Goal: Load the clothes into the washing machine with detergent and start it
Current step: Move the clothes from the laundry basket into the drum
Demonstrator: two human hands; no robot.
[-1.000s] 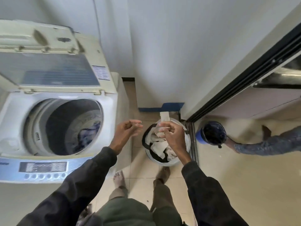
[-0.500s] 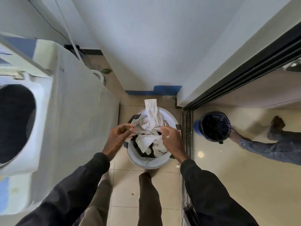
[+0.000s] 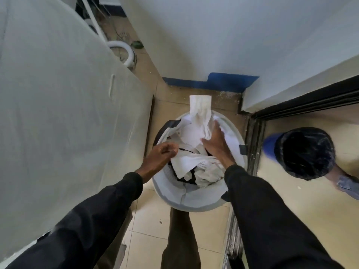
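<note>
A round pale laundry basket (image 3: 194, 199) stands on the tiled floor below me, filled with white clothes (image 3: 191, 162) over some dark ones. A white garment (image 3: 200, 105) hangs over its far rim. My left hand (image 3: 159, 156) is at the basket's left side, fingers closed on the edge of a white cloth. My right hand (image 3: 215, 144) lies flat with fingers spread on the white pile at the right. The washing machine's white side panel (image 3: 64, 105) fills the left; its drum is out of view.
A white hose (image 3: 124, 53) curls on the floor behind the machine. A black sliding-door track (image 3: 252, 144) runs right of the basket. Beyond it another person in a blue cap (image 3: 299, 152) bends low. White walls with blue trim (image 3: 213, 82) close the far side.
My view has swung down from the machine's open drum to the basket. Both hands dropped into the clothes; the right one opened flat on the pile, the left closed on a white cloth.
</note>
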